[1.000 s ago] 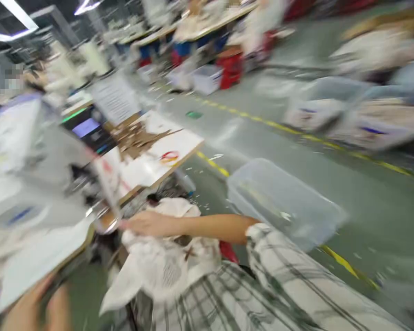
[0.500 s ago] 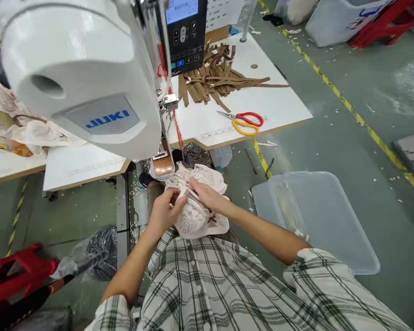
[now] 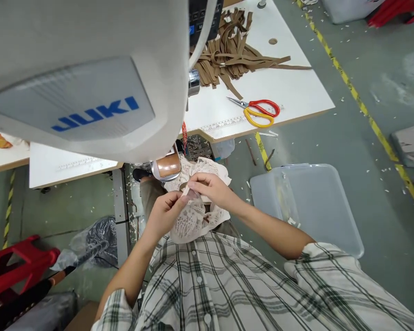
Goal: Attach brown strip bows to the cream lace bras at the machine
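A pale pink lace bra [image 3: 186, 226] with a small brown bow hangs over my lap, just below the sewing machine head [image 3: 165, 105]. My left hand [image 3: 164, 212] pinches a pale edge of it between thumb and fingers. Close beside it, my right hand [image 3: 214, 189] grips the same edge with thumb and forefinger. The fingertips of both hands nearly meet, and a thin, sheer bit of material shows between them. The bra's far part lies next to the machine's brown and metal plate [image 3: 168, 166].
On the white table [image 3: 303, 92] lie red-and-yellow-handled scissors [image 3: 260, 111] and a heap of brown fabric strips [image 3: 227, 57]. A translucent plastic bin [image 3: 320, 202] stands on the floor at my right. At lower left are a red stool [image 3: 17, 262] and a plastic-wrapped bundle [image 3: 101, 243].
My view has moved closer to the machine, which fills more of the picture. My hands have drawn together on the bra's edge, lifting and folding it between the fingertips.
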`<state>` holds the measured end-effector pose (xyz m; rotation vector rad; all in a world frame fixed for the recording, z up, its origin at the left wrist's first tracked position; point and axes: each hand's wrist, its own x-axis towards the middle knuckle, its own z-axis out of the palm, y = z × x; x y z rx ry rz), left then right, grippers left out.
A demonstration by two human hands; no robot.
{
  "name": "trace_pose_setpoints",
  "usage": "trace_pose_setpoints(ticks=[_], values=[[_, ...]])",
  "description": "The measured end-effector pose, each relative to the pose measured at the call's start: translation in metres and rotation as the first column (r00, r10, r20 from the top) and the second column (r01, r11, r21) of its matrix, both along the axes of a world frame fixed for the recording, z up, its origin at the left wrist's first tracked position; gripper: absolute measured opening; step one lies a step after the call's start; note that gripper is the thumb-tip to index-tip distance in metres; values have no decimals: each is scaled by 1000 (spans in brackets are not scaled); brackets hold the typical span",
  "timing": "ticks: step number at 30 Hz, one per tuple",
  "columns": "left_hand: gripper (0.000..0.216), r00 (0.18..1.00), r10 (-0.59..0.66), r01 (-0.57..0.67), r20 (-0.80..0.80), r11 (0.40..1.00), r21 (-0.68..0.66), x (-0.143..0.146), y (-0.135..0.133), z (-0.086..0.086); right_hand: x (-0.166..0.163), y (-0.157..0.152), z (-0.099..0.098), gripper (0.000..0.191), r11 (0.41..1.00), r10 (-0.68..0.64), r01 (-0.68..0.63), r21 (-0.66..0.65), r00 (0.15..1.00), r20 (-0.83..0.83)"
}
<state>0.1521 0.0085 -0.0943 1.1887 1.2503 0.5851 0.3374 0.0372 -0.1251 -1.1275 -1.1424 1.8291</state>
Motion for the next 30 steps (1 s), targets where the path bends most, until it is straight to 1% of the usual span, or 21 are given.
trace_pose_setpoints(ticks=[3,5,8,11,14,16,17,19,21,23,24,26,28,30], values=[[39,994,46,-35,95,993,-111,-3,-4,-2,-1,4,2,33,982,8,-34,-188,991,-136],[39,987,90,-64,136,982,-180,-5,-8,-4,1,7,2,30,967,-48,-2,-254,981,-190],[39,976,141,-96,169,964,-248,-6,-13,-5,7,10,1,29,955,-165,72,-287,936,-312],[38,964,174,-115,202,955,-273,-5,-15,-4,14,9,-1,30,949,-164,24,-314,890,-426],[38,958,192,-131,214,954,-270,-2,-16,1,17,4,2,31,938,-164,-17,-347,859,-485],[36,957,218,-175,191,960,-218,1,-19,9,14,-2,8,31,944,-186,9,-330,840,-509],[35,958,231,-203,170,965,-165,2,-21,14,13,-5,13,30,952,-199,39,-303,833,-516],[35,965,242,-245,105,970,13,6,-25,27,7,-13,23,30,967,-220,117,-225,829,-514],[24,977,214,-209,6,949,234,10,-29,40,1,-22,33,28,976,-217,170,-138,836,-504],[20,982,168,-120,-91,913,390,15,-29,50,-6,-30,42,29,980,-198,184,-77,849,-491],[19,983,135,-69,-125,900,430,18,-28,53,-10,-33,45,31,982,-187,181,-60,857,-480],[18,985,67,13,-161,891,454,23,-23,56,-15,-36,50,34,984,-176,169,-56,876,-449],[19,985,18,65,-174,886,459,27,-18,54,-17,-36,51,37,984,-176,153,-86,883,-436],[28,984,-17,96,-175,886,453,28,-16,51,-12,-32,49,39,976,-210,163,-142,871,-444]])
